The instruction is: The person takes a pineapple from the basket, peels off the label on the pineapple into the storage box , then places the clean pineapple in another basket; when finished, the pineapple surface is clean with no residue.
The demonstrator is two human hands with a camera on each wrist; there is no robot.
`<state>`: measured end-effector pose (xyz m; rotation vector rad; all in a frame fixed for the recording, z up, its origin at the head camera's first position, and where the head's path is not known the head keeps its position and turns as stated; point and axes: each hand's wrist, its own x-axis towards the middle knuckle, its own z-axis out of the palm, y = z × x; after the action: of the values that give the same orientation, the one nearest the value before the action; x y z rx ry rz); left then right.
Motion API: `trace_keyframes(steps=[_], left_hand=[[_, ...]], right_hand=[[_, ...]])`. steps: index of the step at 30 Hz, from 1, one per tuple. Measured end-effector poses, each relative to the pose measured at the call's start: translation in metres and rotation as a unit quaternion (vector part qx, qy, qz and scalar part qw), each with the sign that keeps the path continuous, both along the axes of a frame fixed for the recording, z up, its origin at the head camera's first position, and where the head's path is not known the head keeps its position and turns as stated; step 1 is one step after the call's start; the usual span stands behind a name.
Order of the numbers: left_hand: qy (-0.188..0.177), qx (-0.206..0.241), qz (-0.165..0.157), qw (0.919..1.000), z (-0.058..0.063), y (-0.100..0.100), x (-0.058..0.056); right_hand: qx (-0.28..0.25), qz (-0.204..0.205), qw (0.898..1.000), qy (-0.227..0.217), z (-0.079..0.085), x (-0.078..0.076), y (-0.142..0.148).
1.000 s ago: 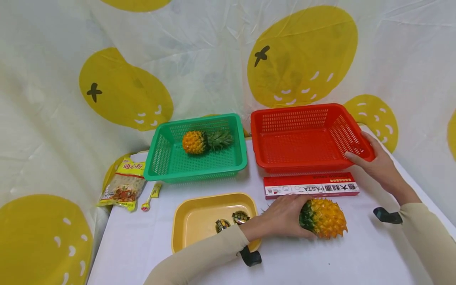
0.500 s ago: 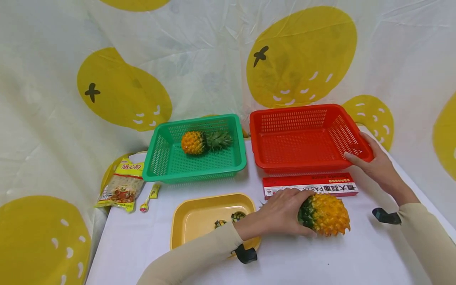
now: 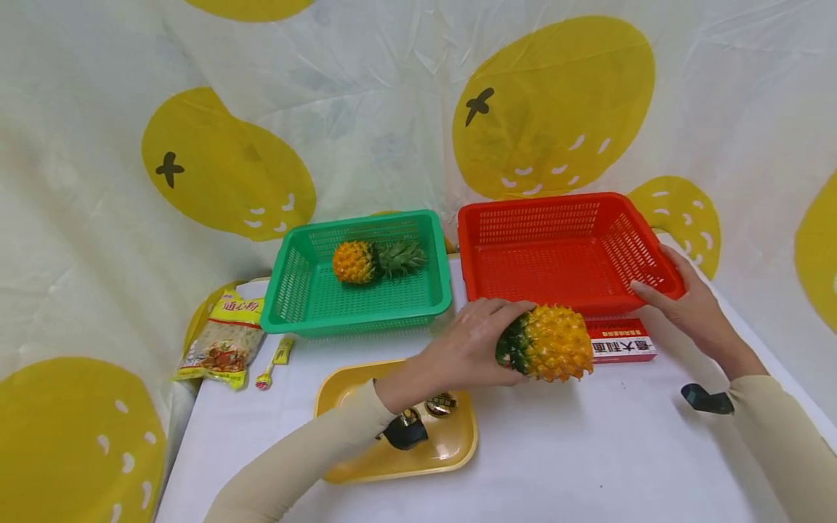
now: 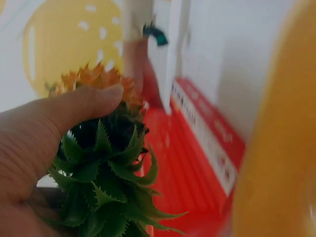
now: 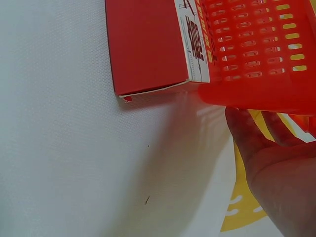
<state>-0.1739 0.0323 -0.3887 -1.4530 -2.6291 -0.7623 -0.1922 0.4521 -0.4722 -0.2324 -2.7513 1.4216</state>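
Observation:
In the head view, my left hand (image 3: 467, 349) grips a small orange pineapple (image 3: 554, 341) where its leaves meet the fruit, holding it above the table. The left wrist view shows my thumb across the pineapple (image 4: 101, 148), its green leaves pointing toward the camera. At the right end of the red basket (image 3: 532, 280), my right hand (image 3: 693, 309) holds the rim, thumb over the edge and fingers outside. In the right wrist view, the fingers of that hand (image 5: 284, 173) reach up behind the basket wall (image 5: 256, 96). Part of a red pasta box (image 3: 621, 340) is hidden behind the held pineapple.
A green basket (image 3: 356, 319) holds another pineapple (image 3: 375, 261). Below my left forearm is a yellow tray (image 3: 451, 468) with round black-and-gold packets (image 3: 441, 404). At left lie a bag of pasta (image 3: 225, 341) and a lollipop (image 3: 264, 379). A patterned curtain (image 3: 392, 109) hangs behind.
My left hand has lifted the pineapple and carried it left and toward the red basket, now covering part of the pasta box. The right hand has stayed on the red basket.

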Motion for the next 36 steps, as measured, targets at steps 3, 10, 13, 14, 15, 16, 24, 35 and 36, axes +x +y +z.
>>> trace_keyframes(steps=[3, 10, 13, 14, 15, 16, 24, 35, 36], left_hand=[[-0.015, 0.007, 0.013, 0.9998, 0.003, -0.023, -0.009], [0.001, 0.041, 0.05, 0.9979, 0.014, -0.07, -0.034], [0.007, 0.034, 0.066, 0.9972, 0.018, -0.089, -0.05], [0.007, 0.027, 0.071, 0.9971, 0.019, -0.095, -0.055], [0.004, 0.021, 0.077, 0.9968, 0.021, -0.102, -0.061], [-0.001, 0.013, 0.083, 0.9965, 0.022, -0.108, -0.066], [-0.061, -0.021, 0.102, 0.9927, 0.03, -0.148, -0.108], [-0.127, -0.088, 0.122, 0.9805, 0.03, -0.168, -0.138], [-0.128, -0.092, 0.122, 0.98, 0.028, -0.168, -0.14]], right_hand=[[0.004, 0.004, 1.0, -0.004, -0.001, 0.0, 0.0], [0.011, 0.008, 1.0, 0.006, 0.001, -0.001, 0.003], [0.008, 0.007, 1.0, 0.001, 0.002, 0.0, 0.003], [0.008, 0.006, 1.0, -0.002, 0.002, 0.0, 0.003], [0.007, 0.006, 1.0, -0.004, 0.002, 0.0, 0.003], [0.006, 0.006, 1.0, -0.006, 0.002, 0.001, 0.002], [0.007, 0.008, 1.0, 0.003, 0.002, 0.001, 0.001], [0.005, 0.009, 1.0, 0.006, 0.002, 0.001, -0.001], [0.004, 0.009, 1.0, 0.005, 0.003, 0.002, -0.002]])
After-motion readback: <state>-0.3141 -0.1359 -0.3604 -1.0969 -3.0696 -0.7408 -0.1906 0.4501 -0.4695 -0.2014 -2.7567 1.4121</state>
